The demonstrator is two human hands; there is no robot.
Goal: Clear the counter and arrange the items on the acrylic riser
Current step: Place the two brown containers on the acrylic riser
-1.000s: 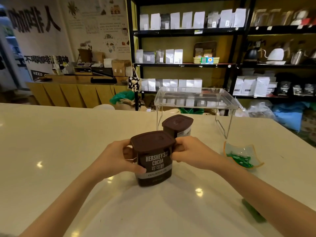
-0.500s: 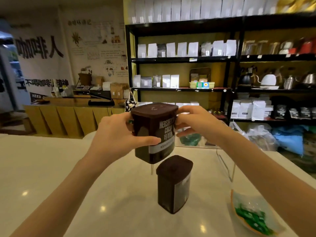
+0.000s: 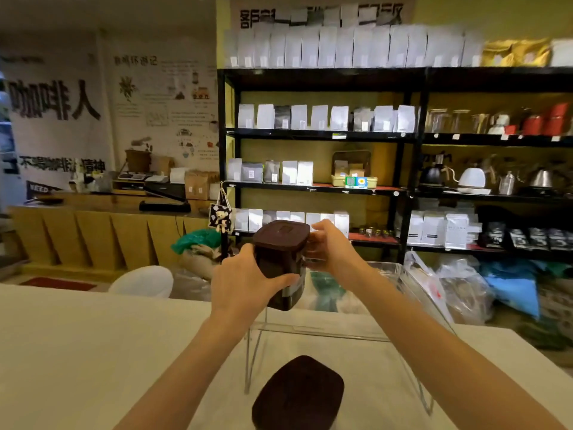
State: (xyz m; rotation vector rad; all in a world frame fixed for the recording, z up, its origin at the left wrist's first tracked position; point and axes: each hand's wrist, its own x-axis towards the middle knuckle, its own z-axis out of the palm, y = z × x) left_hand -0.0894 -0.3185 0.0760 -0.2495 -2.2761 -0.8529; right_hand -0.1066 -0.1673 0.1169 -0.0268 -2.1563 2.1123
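A dark brown cocoa tub (image 3: 280, 259) with a brown lid is held up between both hands, over the left end of the clear acrylic riser (image 3: 341, 328). My left hand (image 3: 245, 282) wraps its near left side and my right hand (image 3: 330, 246) grips its right side. Whether the tub's base touches the riser's top I cannot tell. A second brown cocoa tub (image 3: 299, 395) stands on the white counter (image 3: 93, 352) in front of the riser, seen mostly from above.
Beyond the counter's far edge stand black shelves (image 3: 403, 138) with white bags and kettles, a white chair back (image 3: 142, 280), and plastic bags (image 3: 465, 287) on the floor. A wooden service counter (image 3: 102, 231) runs along the left wall.
Both hands lifted the cocoa tub off the counter and carried it forward and up over the riser. The view tilted up; the candy dish at the right left the frame.
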